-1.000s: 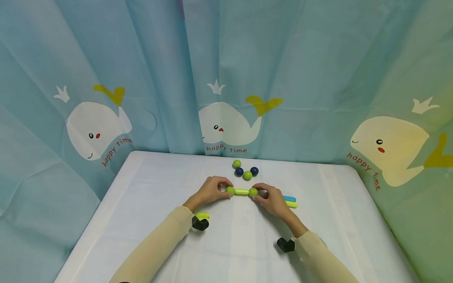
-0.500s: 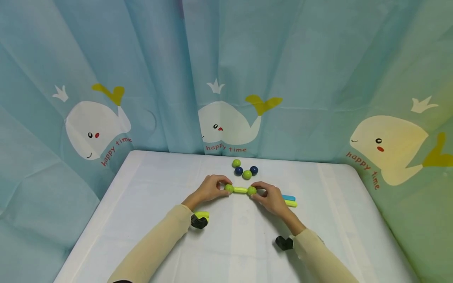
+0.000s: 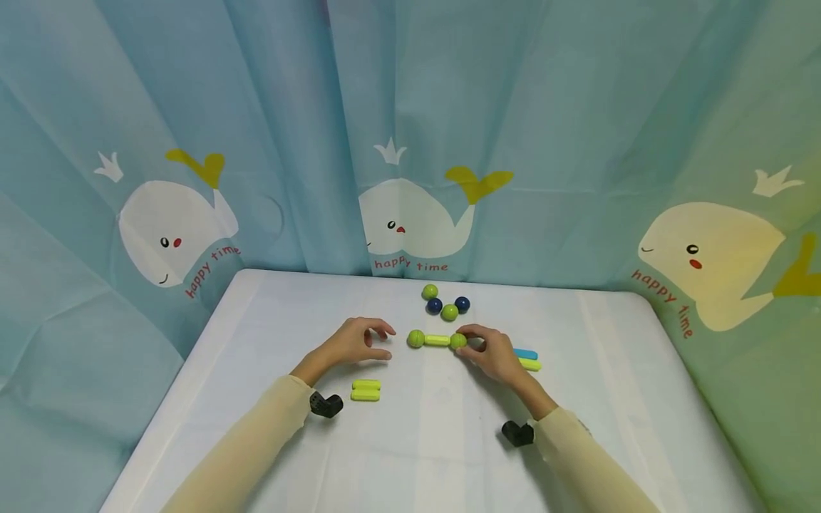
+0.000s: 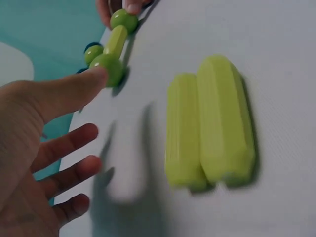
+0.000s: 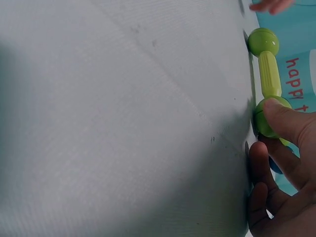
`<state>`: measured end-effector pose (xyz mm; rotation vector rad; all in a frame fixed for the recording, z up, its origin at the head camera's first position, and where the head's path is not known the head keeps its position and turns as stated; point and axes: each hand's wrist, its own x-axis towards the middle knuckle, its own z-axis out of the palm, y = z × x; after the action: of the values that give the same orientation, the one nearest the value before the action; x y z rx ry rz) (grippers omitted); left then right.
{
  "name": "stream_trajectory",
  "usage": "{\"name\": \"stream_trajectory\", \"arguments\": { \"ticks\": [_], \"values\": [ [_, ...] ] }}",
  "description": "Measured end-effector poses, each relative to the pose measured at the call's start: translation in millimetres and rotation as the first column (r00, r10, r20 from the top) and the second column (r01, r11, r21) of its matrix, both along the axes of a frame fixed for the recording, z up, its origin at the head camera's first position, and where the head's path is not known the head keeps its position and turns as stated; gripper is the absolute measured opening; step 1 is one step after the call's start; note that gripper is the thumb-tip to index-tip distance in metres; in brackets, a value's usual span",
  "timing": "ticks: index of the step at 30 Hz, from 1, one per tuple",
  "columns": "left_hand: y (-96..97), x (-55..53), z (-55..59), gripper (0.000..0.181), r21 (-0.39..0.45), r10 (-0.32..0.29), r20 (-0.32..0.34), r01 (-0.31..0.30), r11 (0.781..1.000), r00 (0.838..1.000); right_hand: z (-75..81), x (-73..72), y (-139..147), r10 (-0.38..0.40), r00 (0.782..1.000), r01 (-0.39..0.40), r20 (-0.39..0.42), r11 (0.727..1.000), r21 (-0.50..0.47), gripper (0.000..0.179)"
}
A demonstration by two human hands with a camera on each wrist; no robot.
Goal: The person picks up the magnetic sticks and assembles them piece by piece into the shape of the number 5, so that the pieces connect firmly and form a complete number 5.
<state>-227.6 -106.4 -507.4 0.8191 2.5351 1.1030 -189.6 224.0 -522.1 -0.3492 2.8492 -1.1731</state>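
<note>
A yellow-green rod (image 3: 437,340) joins two green balls in a dumbbell shape on the white table. My right hand (image 3: 494,355) pinches the right green ball (image 3: 458,341) between thumb and fingers. To the left, my left hand (image 3: 353,342) is held apart from the left green ball (image 3: 416,338), thumb and fingers spread with nothing between them. Two yellow-green rods (image 4: 212,123) lie side by side below the left hand, large in the left wrist view. In the right wrist view the thumb presses on the near ball (image 5: 269,118).
Behind the joined piece sit loose green balls (image 3: 450,312) and dark blue balls (image 3: 462,305). A blue rod (image 3: 526,354) and another yellow-green rod (image 3: 529,365) lie beside the right hand, partly covered by it. A whale-print curtain (image 3: 545,107) hangs behind the table (image 3: 449,456).
My left hand has let go of the left ball and moved left and slightly back toward me, uncovering the two yellow-green rods. The right hand keeps its pinch on the right ball.
</note>
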Motion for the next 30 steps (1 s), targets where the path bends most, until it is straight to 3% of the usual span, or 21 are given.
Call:
{"name": "stream_trajectory", "arguments": {
  "ticks": [7,14,30],
  "values": [
    [-29.1,18.1,4.7,0.036,-0.054,-0.081,0.035,0.083,0.995,0.996,-0.3,0.2,0.2,0.006,1.000,-0.006,0.010,1.000,-0.003,0.038],
    [-39.1,30.1,4.4,0.030,-0.056,-0.137,0.047,0.139,0.989,0.989,0.9,0.4,-0.3,-0.005,1.000,0.005,0.016,1.000,0.002,0.039],
    [-33.1,34.0,1.2,0.021,-0.062,-0.163,0.014,0.163,0.985,0.987,0.3,-0.8,0.3,0.003,1.000,-0.003,0.011,1.000,0.001,0.039]
  ]
}}
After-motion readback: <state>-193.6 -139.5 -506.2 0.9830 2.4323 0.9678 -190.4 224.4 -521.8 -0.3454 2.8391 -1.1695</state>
